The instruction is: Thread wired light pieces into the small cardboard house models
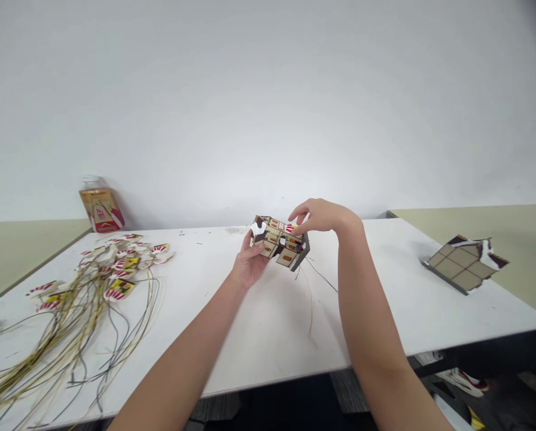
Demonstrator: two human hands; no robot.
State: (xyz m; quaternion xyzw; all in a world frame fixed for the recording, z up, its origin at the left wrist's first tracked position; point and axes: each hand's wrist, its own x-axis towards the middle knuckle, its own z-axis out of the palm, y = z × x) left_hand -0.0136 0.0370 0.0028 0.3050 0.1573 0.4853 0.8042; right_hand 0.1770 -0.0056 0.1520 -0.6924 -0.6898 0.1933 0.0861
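Left hand (249, 267) clasps the model house (272, 236); right hand's (317, 215) grip half-curls over its striped piece (289, 228), pinch unclear. More wired pieces (123, 263) lie loose at nine o'clock.

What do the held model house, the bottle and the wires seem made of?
Model house: probably thin wood or card, matte, judging by flat printed panels with brown edges. Bottle: likely smooth plastic, its pale top looking translucent, though blurred. Wires: perhaps plastic-coated metal, being thin, bendy strands; finish unclear.
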